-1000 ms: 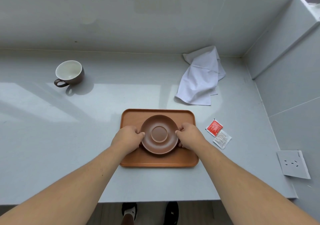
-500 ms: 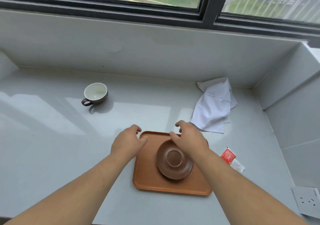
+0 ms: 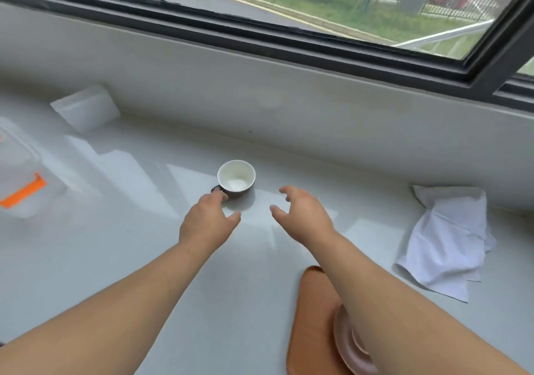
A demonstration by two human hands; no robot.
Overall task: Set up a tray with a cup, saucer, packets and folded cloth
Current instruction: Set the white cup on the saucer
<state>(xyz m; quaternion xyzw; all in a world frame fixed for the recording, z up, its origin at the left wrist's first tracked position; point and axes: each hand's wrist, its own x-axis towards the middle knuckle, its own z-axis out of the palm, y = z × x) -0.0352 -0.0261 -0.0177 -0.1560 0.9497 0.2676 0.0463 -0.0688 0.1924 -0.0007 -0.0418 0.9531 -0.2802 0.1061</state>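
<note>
Pale grey bench (image 3: 115, 259) runs under a dark-framed window (image 3: 289, 13), shut in at the back by a low wall below the sill.

The task looks to be about a quarter done. The brown saucer (image 3: 344, 343) already lies on the wooden tray (image 3: 310, 317) at the lower right, both partly covered by the right forearm and cut by the frame edge. The brown cup (image 3: 236, 178), white inside and upright, is still on the bench near the back wall, well apart from the tray. The white cloth (image 3: 450, 244) lies rumpled and unfolded at the right. No packets are in view.

Both hands reach toward the cup. The left hand (image 3: 206, 224) has its fingertips at the cup's handle; whether they touch it I cannot tell, but its grip is apart and holds nothing. The right hand (image 3: 303, 215) hovers just beside the cup, fingers spread and curved, grip likewise apart.

Bare bench lies between cup and tray, so the way back looks unobstructed. The back wall leaves little room behind the cup. A clear plastic box with an orange latch (image 3: 20, 172) sits well off to the left. The right forearm hangs over the saucer, the one thing I judge might be knocked.
</note>
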